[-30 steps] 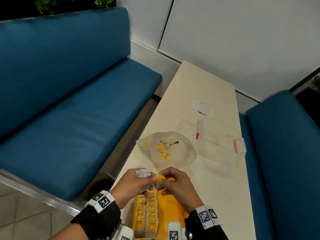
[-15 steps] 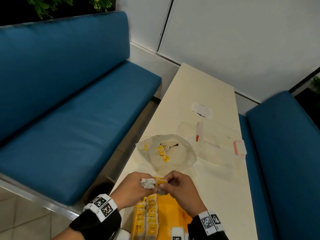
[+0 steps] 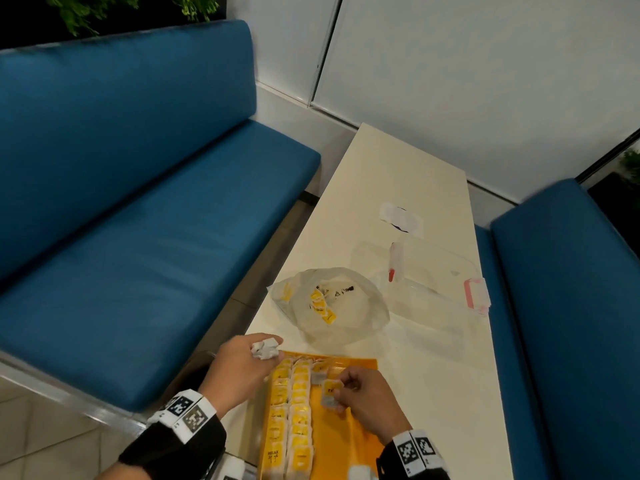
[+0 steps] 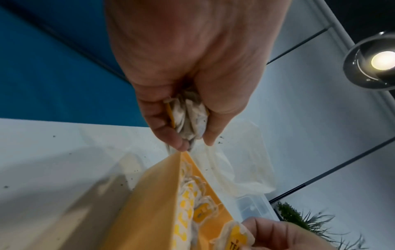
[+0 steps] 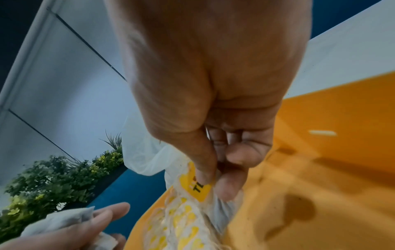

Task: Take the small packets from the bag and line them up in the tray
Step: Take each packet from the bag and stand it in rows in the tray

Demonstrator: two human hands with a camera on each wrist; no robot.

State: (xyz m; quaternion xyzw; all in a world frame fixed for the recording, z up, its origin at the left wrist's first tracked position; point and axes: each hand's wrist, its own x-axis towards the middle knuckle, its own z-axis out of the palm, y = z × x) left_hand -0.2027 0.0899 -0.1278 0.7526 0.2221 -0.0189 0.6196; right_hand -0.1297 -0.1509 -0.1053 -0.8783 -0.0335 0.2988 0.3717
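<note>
**Packets, bag and tray**

An orange tray (image 3: pixel 349 441) is lying at the bottom centre of the head view, with two rows of yellow-and-white packets (image 3: pixel 292 417) lined up along its left side. A single packet (image 3: pixel 330 393) is being held just above the tray's middle. A crumpled bunch of packets (image 3: pixel 265 348) is being held at the tray's upper left corner. Above the tray, the clear bag (image 3: pixel 360 306) is lying open, a few packets inside.

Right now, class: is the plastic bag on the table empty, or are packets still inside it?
Not empty. The plastic bag lies slumped beyond the tray, and a few yellow packets show through it.
</note>
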